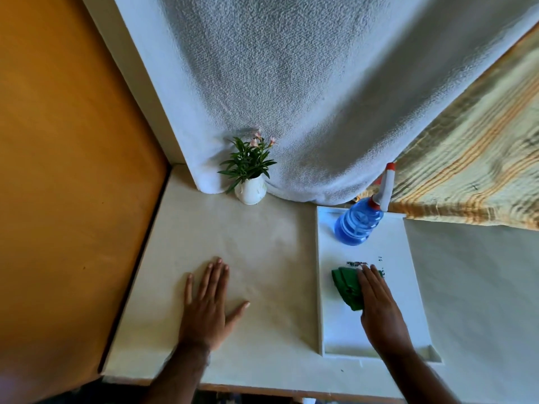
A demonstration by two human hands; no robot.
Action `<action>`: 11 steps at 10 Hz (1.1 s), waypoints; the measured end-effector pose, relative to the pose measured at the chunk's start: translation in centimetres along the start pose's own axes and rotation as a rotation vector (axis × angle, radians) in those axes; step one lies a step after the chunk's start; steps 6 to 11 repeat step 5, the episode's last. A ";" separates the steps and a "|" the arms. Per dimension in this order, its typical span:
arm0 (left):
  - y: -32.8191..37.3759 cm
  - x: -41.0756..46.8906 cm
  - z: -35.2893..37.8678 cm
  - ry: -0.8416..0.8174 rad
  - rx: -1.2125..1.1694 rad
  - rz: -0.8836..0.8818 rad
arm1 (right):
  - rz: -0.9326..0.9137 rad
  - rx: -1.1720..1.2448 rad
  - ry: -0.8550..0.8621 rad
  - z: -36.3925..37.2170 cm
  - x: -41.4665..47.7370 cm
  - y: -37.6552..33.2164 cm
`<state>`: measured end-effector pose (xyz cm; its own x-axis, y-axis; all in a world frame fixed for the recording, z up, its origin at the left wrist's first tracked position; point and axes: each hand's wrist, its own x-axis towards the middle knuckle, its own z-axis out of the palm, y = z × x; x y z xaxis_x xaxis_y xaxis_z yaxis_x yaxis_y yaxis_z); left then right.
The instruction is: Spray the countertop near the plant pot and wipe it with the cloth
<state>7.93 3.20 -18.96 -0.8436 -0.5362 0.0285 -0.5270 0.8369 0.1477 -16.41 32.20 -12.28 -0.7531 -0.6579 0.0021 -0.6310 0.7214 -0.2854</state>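
Note:
A white plant pot [250,190] with green leaves and pink flowers stands at the back of the pale countertop [256,243]. To its right a white tray [408,275] holds a blue spray bottle [357,224] with a white and red nozzle, upright at the tray's far end. A folded green cloth [347,285] lies in the middle of the tray. My right hand [379,307] rests flat on the cloth's right side, fingers together. My left hand [210,301] lies flat on the countertop, fingers spread, holding nothing.
A white textured fabric [291,97] hangs behind the pot and a striped cloth [466,170] at the right. An orange wall [64,170] borders the counter on the left. The counter's front edge [262,389] runs along the bottom.

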 end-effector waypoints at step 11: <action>1.4 0.5 -2.3 -0.091 0.036 -0.019 | -0.112 -0.182 -0.130 -0.3 -1.0 -1.6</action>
